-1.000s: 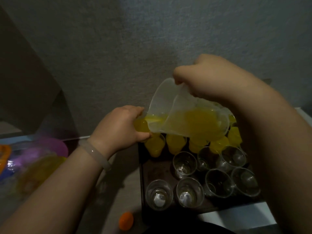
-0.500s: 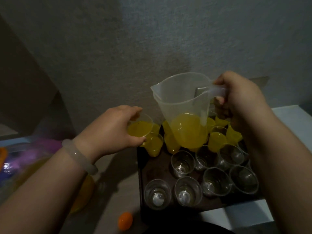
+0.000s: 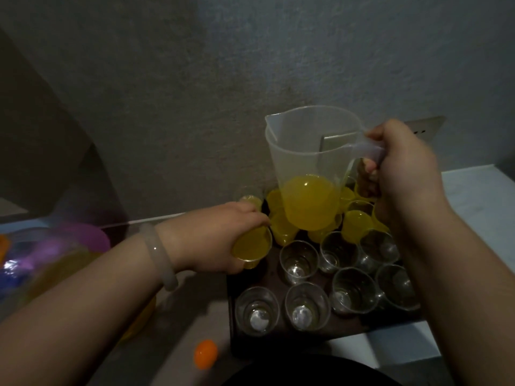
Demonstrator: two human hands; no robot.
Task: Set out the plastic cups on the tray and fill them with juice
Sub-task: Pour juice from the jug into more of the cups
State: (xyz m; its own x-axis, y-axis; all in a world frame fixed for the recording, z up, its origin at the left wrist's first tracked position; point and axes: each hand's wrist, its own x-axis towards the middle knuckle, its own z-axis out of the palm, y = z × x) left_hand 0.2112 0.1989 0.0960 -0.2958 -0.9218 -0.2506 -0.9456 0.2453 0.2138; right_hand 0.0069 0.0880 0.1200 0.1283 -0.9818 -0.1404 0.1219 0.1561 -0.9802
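Though dim, shows a white bench (image 3: 479, 207) below a grey wall (image 3: 195, 79), bearing a tray (image 3: 264, 341) of plastic cups (image 3: 299, 261). Grips a filled cup (image 3: 252, 245) at tray's left with left fingers (image 3: 249, 214), pitcher (image 3: 312, 162) handle with right fingers (image 3: 370, 171).

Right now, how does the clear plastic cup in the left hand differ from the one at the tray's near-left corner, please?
The clear plastic cup in the left hand holds yellow juice; the clear near-left corner cup is empty. The left hand grips the held cup; the corner cup stands untouched on the dark tray. Both look the same shape.
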